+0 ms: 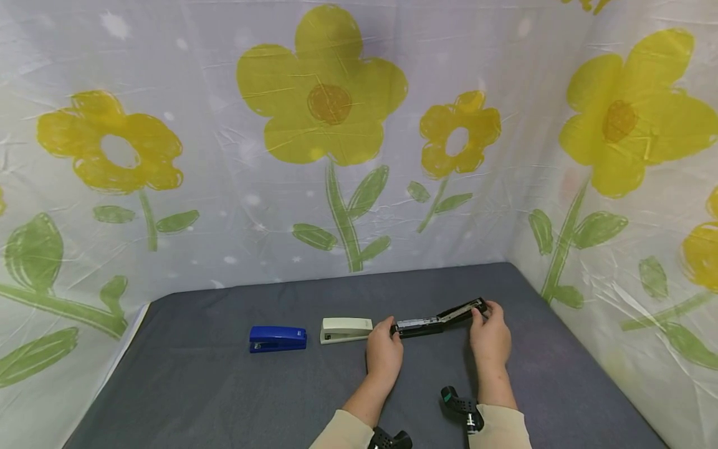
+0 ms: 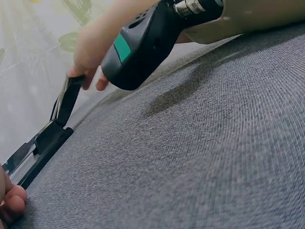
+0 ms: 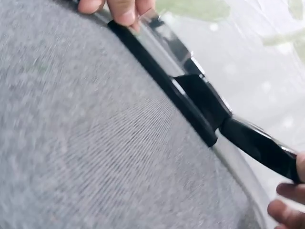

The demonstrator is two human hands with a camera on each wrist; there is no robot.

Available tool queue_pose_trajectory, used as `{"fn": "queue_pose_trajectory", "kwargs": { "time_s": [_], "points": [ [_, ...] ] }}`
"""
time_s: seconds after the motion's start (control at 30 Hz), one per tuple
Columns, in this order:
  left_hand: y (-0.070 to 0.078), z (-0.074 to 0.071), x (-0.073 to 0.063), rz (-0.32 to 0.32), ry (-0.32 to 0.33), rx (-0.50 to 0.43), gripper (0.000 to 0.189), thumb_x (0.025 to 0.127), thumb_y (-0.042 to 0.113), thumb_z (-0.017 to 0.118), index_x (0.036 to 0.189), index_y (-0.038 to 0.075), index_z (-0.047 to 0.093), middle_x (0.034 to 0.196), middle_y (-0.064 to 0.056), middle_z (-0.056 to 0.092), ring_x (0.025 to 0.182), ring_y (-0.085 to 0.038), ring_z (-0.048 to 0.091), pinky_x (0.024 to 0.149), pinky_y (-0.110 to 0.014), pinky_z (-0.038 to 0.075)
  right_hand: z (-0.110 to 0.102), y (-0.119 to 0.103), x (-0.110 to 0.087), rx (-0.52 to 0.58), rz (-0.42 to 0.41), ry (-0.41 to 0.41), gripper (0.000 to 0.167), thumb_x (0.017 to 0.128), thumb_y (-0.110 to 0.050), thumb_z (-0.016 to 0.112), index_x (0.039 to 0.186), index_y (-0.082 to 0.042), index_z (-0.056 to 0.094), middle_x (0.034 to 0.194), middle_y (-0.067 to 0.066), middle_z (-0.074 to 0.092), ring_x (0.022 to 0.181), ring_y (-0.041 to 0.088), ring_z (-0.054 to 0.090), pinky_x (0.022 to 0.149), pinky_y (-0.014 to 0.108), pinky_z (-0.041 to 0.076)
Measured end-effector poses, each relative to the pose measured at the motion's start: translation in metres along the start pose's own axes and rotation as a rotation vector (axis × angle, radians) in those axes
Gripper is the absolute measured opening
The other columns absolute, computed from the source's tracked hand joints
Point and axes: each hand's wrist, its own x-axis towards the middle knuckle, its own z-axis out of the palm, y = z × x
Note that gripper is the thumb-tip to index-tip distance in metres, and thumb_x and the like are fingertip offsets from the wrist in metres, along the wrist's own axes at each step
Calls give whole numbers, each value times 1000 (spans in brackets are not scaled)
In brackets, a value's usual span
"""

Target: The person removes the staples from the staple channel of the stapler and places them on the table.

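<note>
A black stapler (image 1: 419,325) lies on the table, folded wide open so its top arm (image 3: 257,148) swings back to the right and rises off the cloth. My left hand (image 1: 384,357) grips the left end of its base, thumb and fingers around it. At the raised far end of the top arm, my right hand (image 1: 491,340) pinches the tip between thumb and fingers. The metal staple channel shows along the opened stapler in the head view. A white stapler (image 1: 346,325) sits just left of my left hand, its right end near the fingers.
Farther left on the grey table (image 1: 196,374) stands a blue stapler (image 1: 277,338). Behind and beside the table hangs a pale curtain (image 1: 224,206) with yellow flowers. A black wrist camera (image 1: 462,405) sits at my right wrist.
</note>
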Motion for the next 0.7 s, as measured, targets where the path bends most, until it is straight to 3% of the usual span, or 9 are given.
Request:
{"fn": "queue_pose_trajectory", "kwargs": {
  "time_s": [0.17, 0.33, 0.53, 0.7],
  "points": [
    [0, 0, 0, -29, -12, 5, 33, 92, -8, 67, 125, -8, 68, 118, -20, 70, 113, -37, 67, 90, -48, 56, 3, 3, -1, -71, 46, -2, 45, 108, -26, 56, 141, 3, 48, 118, 27, 65, 89, 46, 65, 71, 58, 49],
    [2, -1, 1, -25, -3, 7, 33, 92, -8, 66, 125, -7, 68, 118, -19, 70, 113, -37, 67, 90, -48, 56, 3, 0, 0, -72, 51, 11, 44, 107, -26, 58, 140, 3, 51, 112, 25, 61, 92, 44, 62, 72, 57, 49],
    [3, -2, -1, 12, 13, 2, 33, 90, -11, 67, 124, -10, 67, 116, -22, 70, 111, -40, 67, 88, -50, 56, -1, -4, -2, -59, 30, 27, 45, 105, -25, 59, 140, 3, 51, 125, 29, 50, 99, 48, 57, 75, 60, 47],
    [2, -1, -2, 48, 31, 16, 33, 89, -11, 68, 121, -11, 68, 113, -22, 70, 107, -40, 68, 85, -49, 57, -5, -9, -2, -39, -6, 35, 48, 105, -28, 59, 142, 1, 50, 136, 33, 41, 94, 49, 56, 72, 59, 46]
  ]
}}
